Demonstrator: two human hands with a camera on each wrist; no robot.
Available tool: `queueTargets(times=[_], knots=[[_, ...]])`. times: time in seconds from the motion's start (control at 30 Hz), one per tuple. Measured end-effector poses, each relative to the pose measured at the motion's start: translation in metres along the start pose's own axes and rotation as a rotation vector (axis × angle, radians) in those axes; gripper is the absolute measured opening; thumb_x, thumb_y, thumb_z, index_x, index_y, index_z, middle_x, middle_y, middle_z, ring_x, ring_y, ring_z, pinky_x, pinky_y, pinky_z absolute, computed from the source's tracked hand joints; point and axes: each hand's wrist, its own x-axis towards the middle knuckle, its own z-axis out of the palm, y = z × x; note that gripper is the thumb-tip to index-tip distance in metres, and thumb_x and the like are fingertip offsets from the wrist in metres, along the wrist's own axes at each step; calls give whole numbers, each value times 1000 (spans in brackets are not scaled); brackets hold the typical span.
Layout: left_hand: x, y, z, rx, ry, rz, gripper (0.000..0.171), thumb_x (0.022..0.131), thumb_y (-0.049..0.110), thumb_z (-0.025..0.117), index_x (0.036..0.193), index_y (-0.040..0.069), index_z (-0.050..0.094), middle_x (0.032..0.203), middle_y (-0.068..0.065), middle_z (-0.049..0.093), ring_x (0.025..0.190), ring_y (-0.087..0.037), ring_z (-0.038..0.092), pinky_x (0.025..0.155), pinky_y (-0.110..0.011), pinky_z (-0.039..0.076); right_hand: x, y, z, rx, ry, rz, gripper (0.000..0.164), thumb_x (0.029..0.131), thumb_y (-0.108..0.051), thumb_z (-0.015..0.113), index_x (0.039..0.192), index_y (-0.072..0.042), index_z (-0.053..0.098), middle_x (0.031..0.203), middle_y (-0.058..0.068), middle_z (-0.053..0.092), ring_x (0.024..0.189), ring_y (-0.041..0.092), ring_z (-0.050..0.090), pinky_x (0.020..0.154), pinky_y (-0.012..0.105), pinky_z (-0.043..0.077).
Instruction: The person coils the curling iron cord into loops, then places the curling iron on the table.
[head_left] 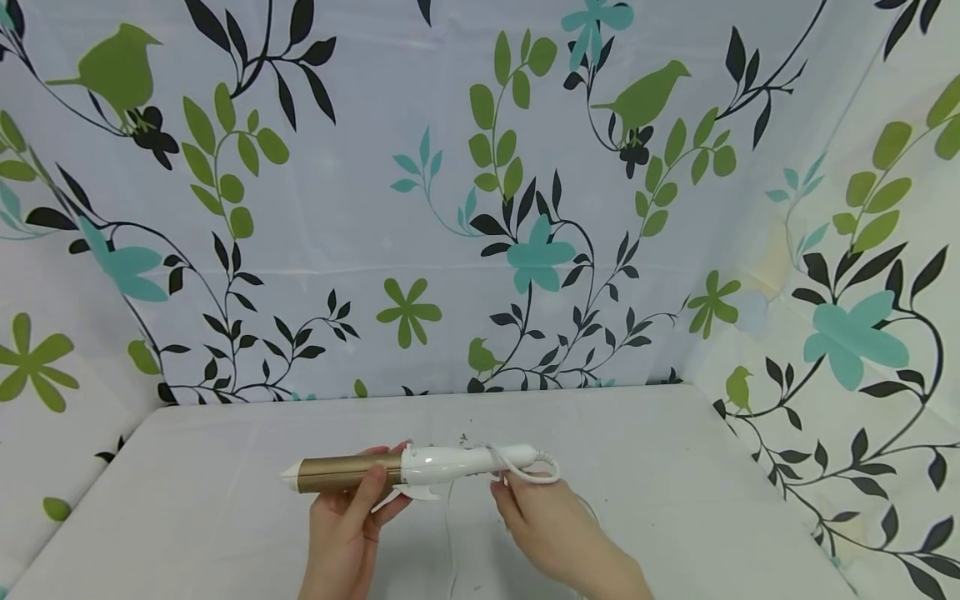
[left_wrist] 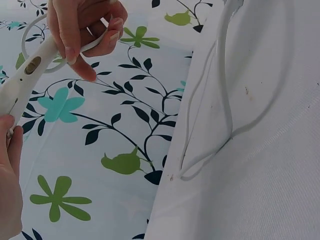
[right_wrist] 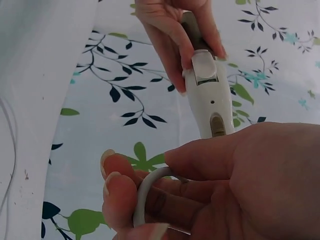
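A curling iron [head_left: 450, 463] with a gold barrel [head_left: 330, 473] and a white handle lies level above the table, its white tip to the left. My left hand [head_left: 347, 525] grips the barrel close to the handle, thumb in front. A white clamp lever [head_left: 417, 492] sticks out below, by the left fingers. The right hand [head_left: 562, 529] is at the handle's tail end. In the right wrist view its fingers curl round the white power cord [right_wrist: 143, 192], with the thumb against it. An oval gold button [right_wrist: 218, 124] shows on the handle.
The white table [head_left: 247, 533] lies below both hands. More of the cord [left_wrist: 224, 85] hangs in loops and trails over the table. Behind and at the sides stands cloth [head_left: 337, 250] printed with birds, leaves and flowers.
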Motion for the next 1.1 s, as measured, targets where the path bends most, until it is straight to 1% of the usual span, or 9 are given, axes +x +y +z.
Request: queueTargets(times=[0.23,0.37,0.47,0.6,0.7,0.8,0.9,1.03,1.1], knots=[[1,0,-1,5,14,-29,24,97,5,50,117,-6,46,117,-13,65,110,-26,61,80,-36,55,3,2,13,-63,-27,-14,13,97,-22,49,99,-13,58,66,-12,50,55,1,43,46,17,38],[2,0,-3,-7,18,-23,26,97,4,49,120,-6,44,119,-13,64,111,-26,60,82,-35,54,0,4,21,-69,-92,-68,6,93,-12,54,96,-11,59,78,-5,64,67,5,58,57,20,50],[3,1,-5,-17,20,-15,27,97,4,49,121,-6,43,120,-13,63,112,-26,60,83,-35,54,-6,3,25,-130,-124,-114,13,91,-8,58,103,-8,60,94,1,68,78,12,65,65,24,55],[5,3,-7,-33,35,-17,26,96,3,49,121,-5,44,120,-12,64,112,-25,60,85,-35,53,-12,-2,26,-202,-197,-98,26,88,-10,62,114,-8,57,85,0,66,66,11,61,57,24,53],[6,4,-7,-44,54,-24,26,96,4,50,121,-5,44,119,-11,64,113,-24,59,86,-35,53,-18,-5,26,-260,-210,-97,31,83,-9,67,113,-7,58,76,-2,62,56,6,53,49,21,47],[7,5,-7,-52,63,-28,26,96,4,50,121,-4,44,119,-11,64,113,-23,60,86,-35,53,-24,-8,24,-330,-139,-152,27,78,-11,69,103,-7,61,67,-5,55,48,2,41,41,16,36],[7,6,-7,-51,64,-29,26,96,4,50,121,-4,44,119,-10,64,112,-24,60,86,-35,53,-29,-11,21,-393,-24,-207,13,80,-16,70,87,-10,61,60,-8,46,44,0,32,37,12,27],[7,8,-7,-49,69,-34,30,96,4,51,123,-5,42,120,-10,64,112,-24,60,86,-35,53,-34,-13,20,-433,166,-285,22,84,-21,70,71,-15,53,55,-12,33,44,-2,21,38,8,19],[7,9,-8,-51,69,-35,32,96,4,51,124,-6,41,120,-10,63,113,-24,60,87,-35,53,-36,-13,19,-435,260,-329,26,92,-26,61,70,-15,53,54,-12,32,45,-3,19,38,6,17]])
